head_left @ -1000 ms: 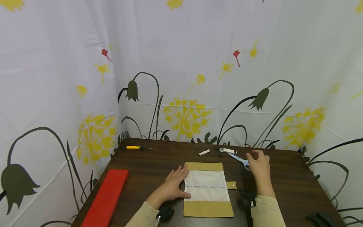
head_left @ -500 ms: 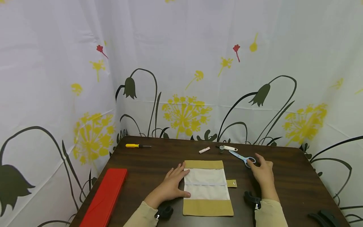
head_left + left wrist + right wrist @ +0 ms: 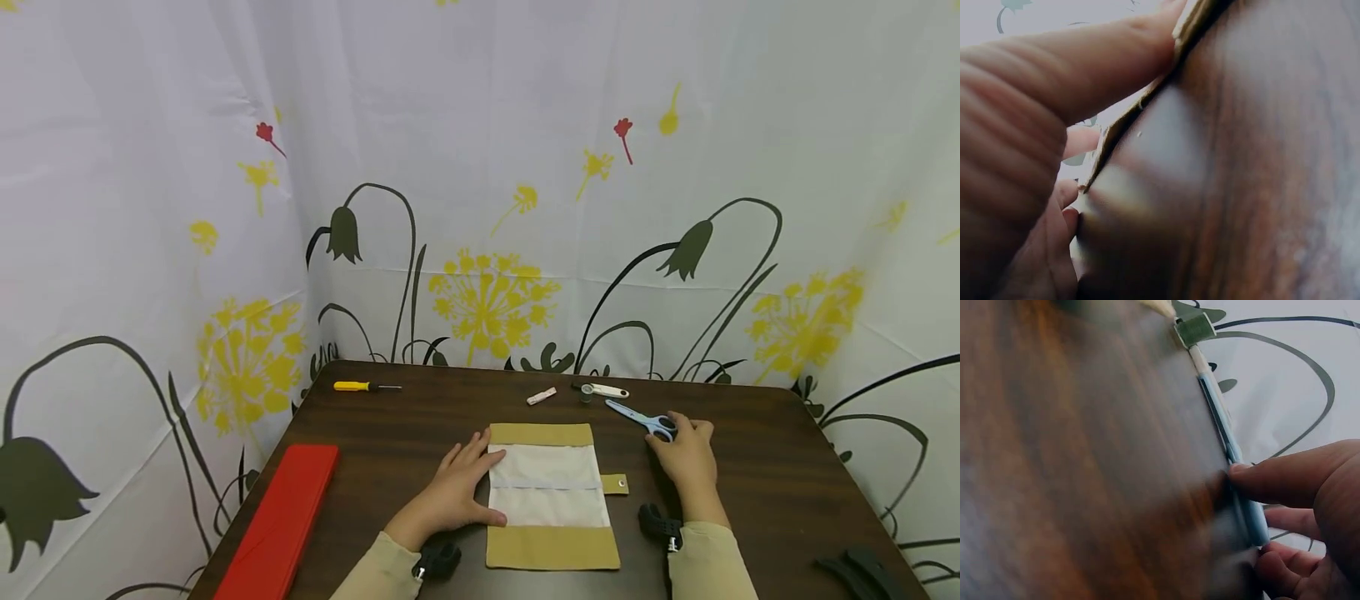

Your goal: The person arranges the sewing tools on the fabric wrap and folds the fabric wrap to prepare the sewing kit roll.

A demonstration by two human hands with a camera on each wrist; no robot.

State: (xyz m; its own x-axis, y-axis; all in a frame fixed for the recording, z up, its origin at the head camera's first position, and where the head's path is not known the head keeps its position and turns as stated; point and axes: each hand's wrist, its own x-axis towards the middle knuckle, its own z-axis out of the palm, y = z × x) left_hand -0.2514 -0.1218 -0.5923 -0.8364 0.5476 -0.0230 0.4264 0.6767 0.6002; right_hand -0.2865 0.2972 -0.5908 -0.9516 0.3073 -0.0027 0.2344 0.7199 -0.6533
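Note:
Light-blue scissors lie on the dark table, blades toward the back left. My right hand has thumb and fingers at their handle loops, and in the right wrist view the thumb presses one side of the blue handle with fingers on the other. An unfolded fabric pouch, mustard with a white lining, lies flat in the middle, its snap tab sticking out to the right. Along its left edge rests my left hand, fingers spread, the thumb over the edge in the left wrist view.
Near the back are a yellow screwdriver, a small white item, a thread spool and a white-handled tool. A long red box lies on the left. A black curved object sits at the front right.
My right hand has moved onto the scissors' handle loops, its fingers lowering and closing there. The left hand stays on the pouch. The head view has tilted slightly.

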